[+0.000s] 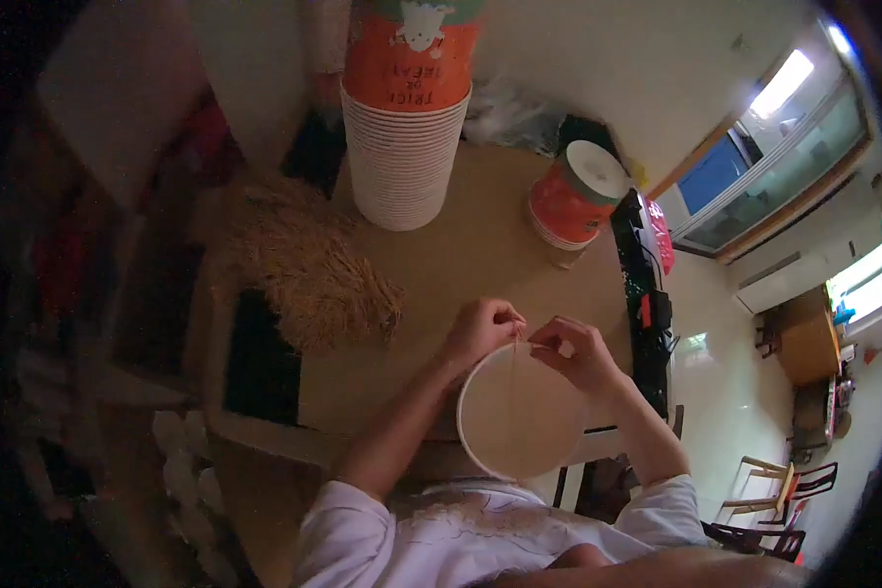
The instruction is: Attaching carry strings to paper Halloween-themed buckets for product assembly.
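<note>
White paper bowl (515,416), straw strand (512,387) inside

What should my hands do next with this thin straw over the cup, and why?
Probably lower the straw into the white paper cup. The left hand and right hand both pinch near its top end at the cup's far rim, and the strand already hangs down across the cup's open mouth. The straw pile lies to the left.

white short-sleeved shirt, bare forearms, bare hands
</note>
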A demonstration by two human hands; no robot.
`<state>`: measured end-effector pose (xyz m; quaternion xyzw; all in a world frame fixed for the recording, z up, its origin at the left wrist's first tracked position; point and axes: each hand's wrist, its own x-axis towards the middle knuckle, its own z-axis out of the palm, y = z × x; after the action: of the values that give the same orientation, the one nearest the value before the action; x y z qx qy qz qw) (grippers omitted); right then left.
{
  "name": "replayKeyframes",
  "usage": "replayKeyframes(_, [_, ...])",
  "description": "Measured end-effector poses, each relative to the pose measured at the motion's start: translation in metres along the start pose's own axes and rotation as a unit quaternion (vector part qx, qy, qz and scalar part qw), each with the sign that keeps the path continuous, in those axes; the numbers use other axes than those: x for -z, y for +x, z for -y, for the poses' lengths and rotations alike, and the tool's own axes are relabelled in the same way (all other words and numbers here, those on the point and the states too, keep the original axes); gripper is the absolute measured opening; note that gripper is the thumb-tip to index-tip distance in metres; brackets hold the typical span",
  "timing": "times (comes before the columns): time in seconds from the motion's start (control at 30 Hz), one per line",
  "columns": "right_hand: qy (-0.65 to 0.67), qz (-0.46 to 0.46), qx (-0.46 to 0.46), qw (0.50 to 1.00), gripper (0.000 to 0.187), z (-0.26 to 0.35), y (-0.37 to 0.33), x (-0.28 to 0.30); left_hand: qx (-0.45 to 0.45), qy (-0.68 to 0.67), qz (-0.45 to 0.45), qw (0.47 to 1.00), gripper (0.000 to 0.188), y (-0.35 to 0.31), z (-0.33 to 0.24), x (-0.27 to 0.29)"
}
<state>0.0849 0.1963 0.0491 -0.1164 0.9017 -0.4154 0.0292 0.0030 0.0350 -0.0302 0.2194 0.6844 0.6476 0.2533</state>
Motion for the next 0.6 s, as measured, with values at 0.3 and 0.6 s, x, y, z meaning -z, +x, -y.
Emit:
replayKeyframes(0.3, [-0.040,-0.035,-0.002,0.999,0.011,-0.004,-0.010,-0.006,0.016,-0.213,0.086,0.973,0.017,-0.002,0.034,0.007])
replayKeyframes(0.6, [-0.052,-0.054,-0.002,0.997,0.013,-0.014,-0.020,0.003,0.088,-0.095,0.067,0.989,0.014,0.002,-0.005,0.017])
